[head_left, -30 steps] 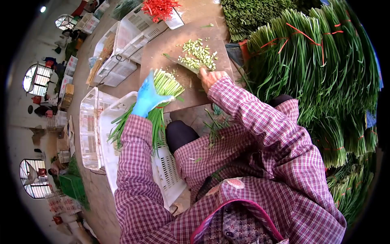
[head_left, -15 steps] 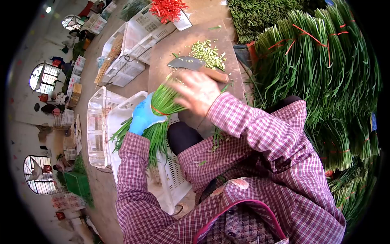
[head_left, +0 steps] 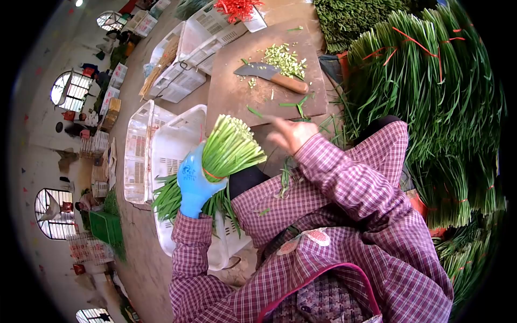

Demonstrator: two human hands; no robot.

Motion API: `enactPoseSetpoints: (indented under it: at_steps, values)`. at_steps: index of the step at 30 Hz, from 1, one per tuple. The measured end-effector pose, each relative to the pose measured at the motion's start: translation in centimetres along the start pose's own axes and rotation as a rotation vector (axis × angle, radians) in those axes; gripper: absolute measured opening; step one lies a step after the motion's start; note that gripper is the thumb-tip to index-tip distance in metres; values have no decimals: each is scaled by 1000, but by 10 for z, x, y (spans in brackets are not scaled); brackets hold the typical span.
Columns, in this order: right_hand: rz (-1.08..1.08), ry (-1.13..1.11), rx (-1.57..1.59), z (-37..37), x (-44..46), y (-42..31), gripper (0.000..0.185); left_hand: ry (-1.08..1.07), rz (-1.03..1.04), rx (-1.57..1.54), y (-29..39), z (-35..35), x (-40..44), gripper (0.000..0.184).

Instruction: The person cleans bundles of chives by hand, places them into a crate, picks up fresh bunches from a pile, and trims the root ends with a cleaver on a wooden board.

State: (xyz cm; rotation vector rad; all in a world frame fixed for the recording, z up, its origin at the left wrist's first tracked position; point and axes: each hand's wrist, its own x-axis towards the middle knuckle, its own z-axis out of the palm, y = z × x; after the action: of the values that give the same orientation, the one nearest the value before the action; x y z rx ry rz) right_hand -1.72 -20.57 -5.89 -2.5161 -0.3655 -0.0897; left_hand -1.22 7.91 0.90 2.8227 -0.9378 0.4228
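Observation:
My left hand point(head_left: 195, 175), in a blue glove, is wrapped round a bundle of green garlic chives point(head_left: 234, 146) tied with a red band. The pale cut ends point up and away from me, and the leafy ends hang below the glove over a white crate. My bare right hand point(head_left: 297, 134) hovers right of the bundle, apart from it, near the board's front edge. Its fingers are partly stretched out, a little blurred, with nothing visible in them. A knife point(head_left: 274, 77) with a wooden handle lies on the brown board point(head_left: 226, 91) beside chopped stem ends point(head_left: 285, 60).
White plastic crates point(head_left: 139, 156) stand to the left, another crate point(head_left: 180, 86) behind them. Red ties point(head_left: 237, 8) lie at the back. Tied chive bundles point(head_left: 420, 91) are piled high on the right. Loose leaves point(head_left: 301, 105) lie at the board's front edge.
My right hand has moved right, away from the chives' cut ends, which now show fully. My left hand still grips the bundle. The view has shifted slightly.

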Motion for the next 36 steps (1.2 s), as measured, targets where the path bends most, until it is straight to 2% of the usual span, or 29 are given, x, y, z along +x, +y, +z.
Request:
enactPoseSetpoints:
  at_steps: [1, 3, 4, 5, 7, 8, 9, 10, 12, 13, 15, 16, 17, 19, 20, 22, 23, 24, 25, 27, 28, 29, 31, 32, 34, 35, 36]
  values:
    - [322, -284, -9, -10, -1, 4, 35, -18, -7, 2, 4, -3, -10, 96]
    - [0, 205, 213, -17, -25, -9, 35, -83, -155, 38, 15, -4, -20, 97]
    - [-192, 448, 233, -22, -27, -31, 34, -35, -124, 71, 14, -4, -25, 97]
    - [-428, 533, 280, -22, -22, -46, 37, -46, -127, 78, 15, -2, -31, 97]
    - [-742, 430, 238, -7, -21, -45, 43, 83, -124, 30, 19, 1, -38, 97]
    - [-590, 330, 168, 18, -18, -25, 44, 99, -100, 89, 20, -1, -41, 96]
    - [-227, 163, 96, 42, -20, -1, 35, 103, -100, 87, 23, -1, -44, 96]
    - [-234, 164, 89, 36, -20, 6, 35, 107, -101, 140, 26, 0, -46, 95]
    - [-63, 99, 127, 28, -27, 15, 36, 73, -109, 203, 29, 1, -48, 95]
    - [-104, 226, 228, -9, -30, -16, 35, 59, -117, 199, 32, 2, -49, 95]
    - [-471, 434, 294, -32, -27, -48, 36, 94, -23, 261, 35, 3, -42, 96]
    - [-708, 317, 393, -24, -23, -47, 39, 109, -21, 237, 32, 7, -44, 96]
    - [-722, 350, 285, 2, -20, -36, 43, 111, -19, 235, 33, 8, -45, 96]
    - [-95, 36, 502, 39, -32, 5, 43, 11, -51, 293, 35, 9, -44, 97]
    - [-106, 32, 492, 28, -26, 8, 43, -28, -70, 280, 37, 8, -44, 100]
    - [236, -222, 155, -2, -24, 10, 42, -29, -51, 287, 38, 7, -42, 102]
    - [21, 224, 153, -1, -32, 2, 37, -20, -35, 302, 40, 7, -40, 103]
    - [-116, 276, 159, -19, -31, -16, 35, -22, -14, 314, 46, 1, -35, 92]
    - [-259, 336, 161, -36, -26, -33, 33, -21, -19, 320, 46, 2, -33, 92]
    - [-687, 294, 294, -15, -16, -37, 34, 27, 25, 291, 46, 5, -30, 91]
    - [-513, 188, 145, 9, -13, -23, 32, 1, 16, 280, 47, 3, -28, 90]
    - [-302, 199, 136, 21, -15, -2, 31, 9, 12, 280, 47, 2, -27, 90]
    - [375, -408, -146, -11, 1, 12, 26, -62, 19, 351, 48, 3, -29, 89]
    - [382, -419, -140, -12, -5, 9, 26, -34, 19, 342, 47, 5, -31, 89]
    - [23, 303, 38, -20, -17, -3, 23, -35, 14, 337, 48, 8, -29, 89]
    - [-138, 432, 110, -24, -19, -17, 23, -35, 12, 339, 48, 7, -29, 89]
    - [-159, 412, 128, -21, -19, -30, 24, -57, 24, 336, 48, 5, -27, 92]
